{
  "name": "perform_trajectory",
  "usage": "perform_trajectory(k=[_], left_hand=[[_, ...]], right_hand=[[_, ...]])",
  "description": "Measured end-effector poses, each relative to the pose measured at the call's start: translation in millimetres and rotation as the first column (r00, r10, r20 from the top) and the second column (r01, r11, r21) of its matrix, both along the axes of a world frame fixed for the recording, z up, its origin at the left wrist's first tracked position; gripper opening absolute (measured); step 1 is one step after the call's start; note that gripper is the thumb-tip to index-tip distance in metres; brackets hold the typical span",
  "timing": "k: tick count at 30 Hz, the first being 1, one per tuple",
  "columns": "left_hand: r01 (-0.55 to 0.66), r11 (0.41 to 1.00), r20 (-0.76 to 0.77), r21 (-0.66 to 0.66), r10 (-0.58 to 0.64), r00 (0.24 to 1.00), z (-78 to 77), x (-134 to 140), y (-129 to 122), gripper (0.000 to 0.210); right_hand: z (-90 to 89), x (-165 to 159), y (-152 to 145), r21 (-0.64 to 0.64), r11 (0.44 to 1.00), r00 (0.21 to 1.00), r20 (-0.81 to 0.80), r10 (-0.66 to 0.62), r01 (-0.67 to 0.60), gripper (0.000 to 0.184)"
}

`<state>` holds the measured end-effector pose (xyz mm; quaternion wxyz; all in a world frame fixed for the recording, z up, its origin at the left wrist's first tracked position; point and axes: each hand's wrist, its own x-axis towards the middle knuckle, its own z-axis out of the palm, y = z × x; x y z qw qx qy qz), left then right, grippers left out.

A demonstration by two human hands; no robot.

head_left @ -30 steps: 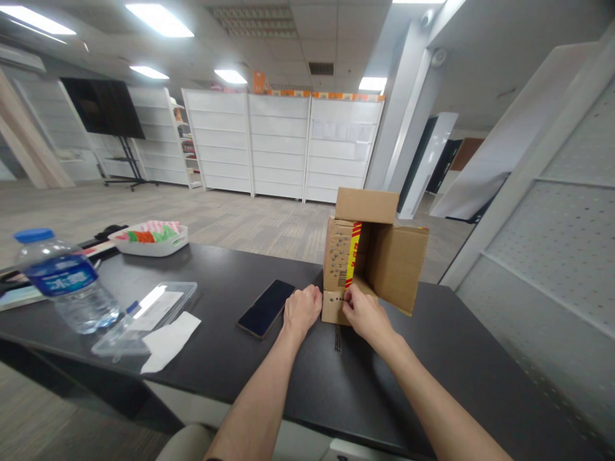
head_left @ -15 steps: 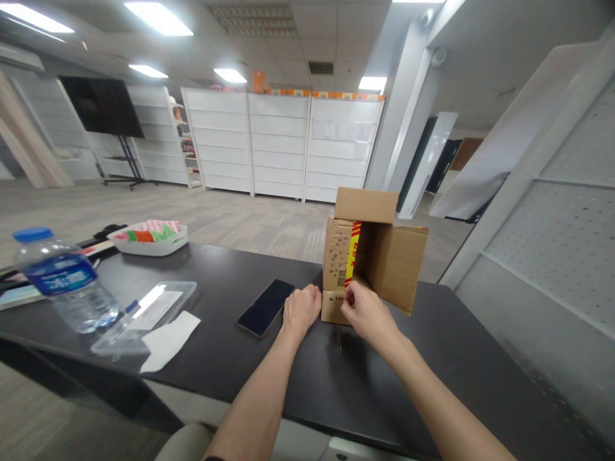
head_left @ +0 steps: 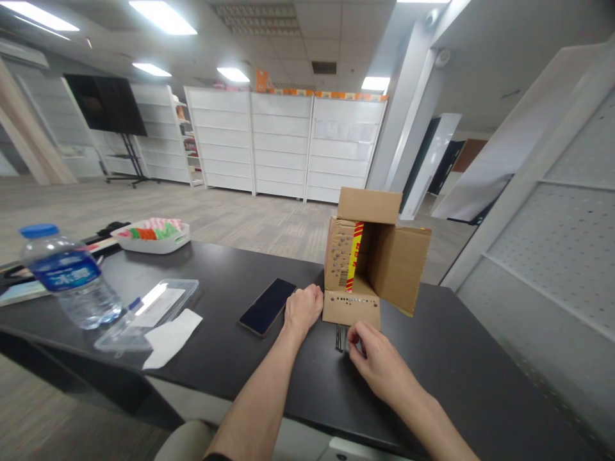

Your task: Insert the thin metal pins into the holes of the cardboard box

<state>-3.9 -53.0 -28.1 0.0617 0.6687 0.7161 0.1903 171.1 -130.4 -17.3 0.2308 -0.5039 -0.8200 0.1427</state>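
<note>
An open cardboard box (head_left: 339, 256) lies on its side on the dark table, its flaps spread and its opening towards me. Rows of small dark dots mark its left flap and its lower flap (head_left: 353, 307). Beside the lower flap's left edge, my left hand (head_left: 303, 312) rests closed on the table; what it holds, if anything, is hidden. Several thin dark metal pieces (head_left: 339, 339) lie just in front of the flap. My right hand (head_left: 377, 353) is right of them, fingers curled and thumb against the index finger; anything between the fingertips is too small to make out.
A phone (head_left: 267, 307) lies left of my left hand. Further left are a white paper piece (head_left: 173, 339), a clear plastic case (head_left: 177, 301), a water bottle (head_left: 72, 275) and a white basket (head_left: 154, 242) with colourful packets. A perforated panel (head_left: 552, 243) stands beyond the table's right side.
My right hand has come down and towards me, from the box's lower flap to beside the metal pieces. My left hand stays in place. The view has shifted slightly.
</note>
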Motion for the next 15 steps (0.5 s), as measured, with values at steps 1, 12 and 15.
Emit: perform_trajectory(k=[1,12,15], left_hand=[[-0.001,1.0,0.001,-0.002,0.001,1.0,0.2,0.1,-0.1,0.046],[0.002,1.0,-0.028,0.018,-0.002,1.0,-3.8,-0.7,2.0,0.046],[-0.011,1.0,-0.021,0.004,0.011,1.0,-2.9,0.1,1.6,0.046]], right_hand=[[-3.5,0.4,-2.5,-0.006,1.0,1.0,0.003,0.005,-0.005,0.008],[-14.1,-4.9,-8.6,-0.02,1.0,1.0,0.014,0.011,-0.011,0.013],[-14.8,-5.0,-8.9,-0.013,1.0,1.0,0.016,0.014,-0.014,0.013]])
